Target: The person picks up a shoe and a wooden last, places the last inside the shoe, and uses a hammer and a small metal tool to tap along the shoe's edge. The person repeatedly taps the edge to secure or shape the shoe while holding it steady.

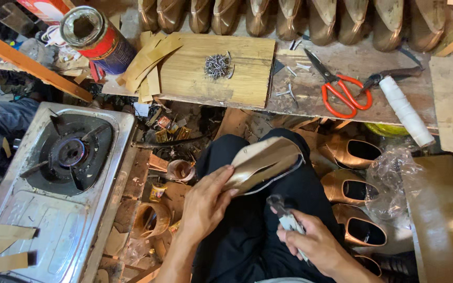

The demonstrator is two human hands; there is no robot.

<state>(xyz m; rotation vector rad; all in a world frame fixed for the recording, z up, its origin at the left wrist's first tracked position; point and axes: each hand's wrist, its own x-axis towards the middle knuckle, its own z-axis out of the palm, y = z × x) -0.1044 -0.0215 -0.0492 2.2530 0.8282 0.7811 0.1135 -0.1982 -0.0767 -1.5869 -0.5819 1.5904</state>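
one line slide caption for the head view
Left hand steadies a tan shoe upper while right hand grips a tool.

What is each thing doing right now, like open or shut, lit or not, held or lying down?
Left hand: shut on the shoe piece.
Shoe piece: held on the lap, sole edge up.
Right hand: shut on the pliers.
Pliers: held, jaws closed.
Scissors: lying on the bench, slightly open.
Gas stove: burner lit, small blue flame.
Tin can: open, on its side.
Nails: piled loose on the board.
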